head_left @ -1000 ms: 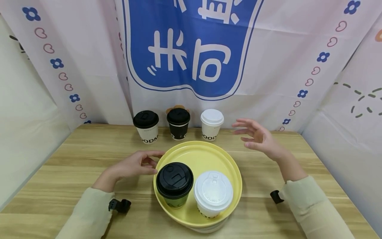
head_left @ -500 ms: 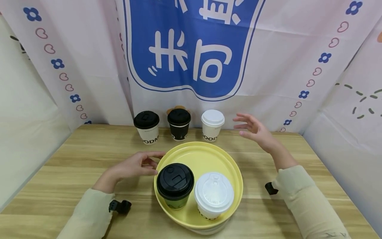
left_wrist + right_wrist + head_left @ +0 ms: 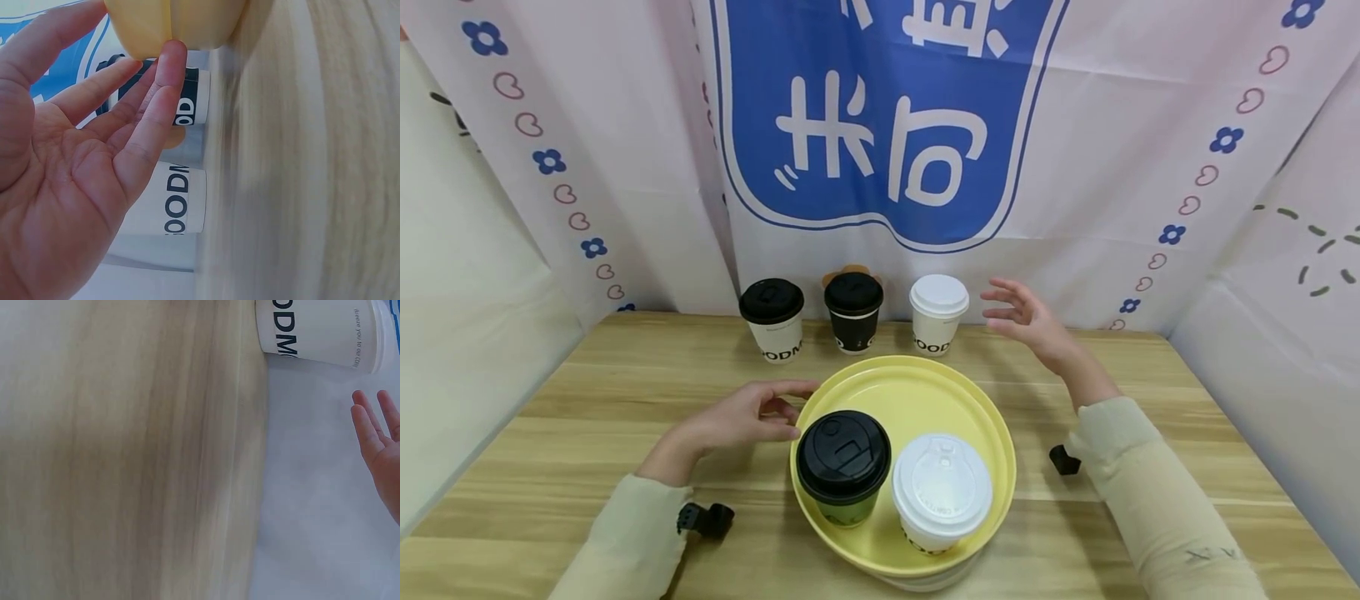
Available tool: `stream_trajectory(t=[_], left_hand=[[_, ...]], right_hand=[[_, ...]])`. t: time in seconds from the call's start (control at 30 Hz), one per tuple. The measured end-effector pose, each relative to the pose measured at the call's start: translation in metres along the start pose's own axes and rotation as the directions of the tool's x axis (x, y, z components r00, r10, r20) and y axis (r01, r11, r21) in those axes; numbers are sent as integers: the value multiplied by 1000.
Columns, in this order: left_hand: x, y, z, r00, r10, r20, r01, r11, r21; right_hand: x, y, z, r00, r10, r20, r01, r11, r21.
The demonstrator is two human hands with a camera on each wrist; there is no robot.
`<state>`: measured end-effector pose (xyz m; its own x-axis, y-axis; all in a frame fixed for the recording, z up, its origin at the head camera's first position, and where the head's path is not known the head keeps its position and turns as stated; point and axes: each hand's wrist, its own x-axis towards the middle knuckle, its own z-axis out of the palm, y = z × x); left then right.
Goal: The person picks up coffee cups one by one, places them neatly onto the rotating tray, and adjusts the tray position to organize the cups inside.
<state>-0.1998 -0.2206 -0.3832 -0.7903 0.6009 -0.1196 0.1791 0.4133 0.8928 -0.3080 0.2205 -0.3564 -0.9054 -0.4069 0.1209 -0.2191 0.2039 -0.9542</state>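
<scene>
Wooden table (image 3: 587,400), yellow tray (image 3: 925,392) mid-frame. Right hand (image 3: 1026,321), fingers apart, reaches toward the white cup (image 3: 937,313) upper middle. Left hand (image 3: 737,414), fingers loose, maybe touches the tray's rim. Next: grip the cup.

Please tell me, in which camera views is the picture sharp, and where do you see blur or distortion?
Head view: sharp and evenly lit, with wide-angle bending at the edges; the yellow tray and its cups read clearly. Left wrist view: the left hand is fairly sharp, but the table is smeared. Right wrist view: the table is soft and blurred, while the white cup lettering stays readable.
</scene>
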Motion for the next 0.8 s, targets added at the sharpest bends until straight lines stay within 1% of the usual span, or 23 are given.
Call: stream_trajectory(t=[0.2, 0.53, 0.8], left_hand=[[-1, -1, 0, 1000, 0, 4, 0, 1000, -5], [1, -5, 0, 1000, 22, 5, -22, 999, -42], [1, -5, -1, 1000, 16, 8, -16, 999, -39]], right_hand=[[10, 7, 7, 999, 43, -10, -42, 999, 21], [24, 15, 14, 997, 74, -17, -73, 996, 54], [36, 20, 22, 998, 67, -10, -66, 997, 48]])
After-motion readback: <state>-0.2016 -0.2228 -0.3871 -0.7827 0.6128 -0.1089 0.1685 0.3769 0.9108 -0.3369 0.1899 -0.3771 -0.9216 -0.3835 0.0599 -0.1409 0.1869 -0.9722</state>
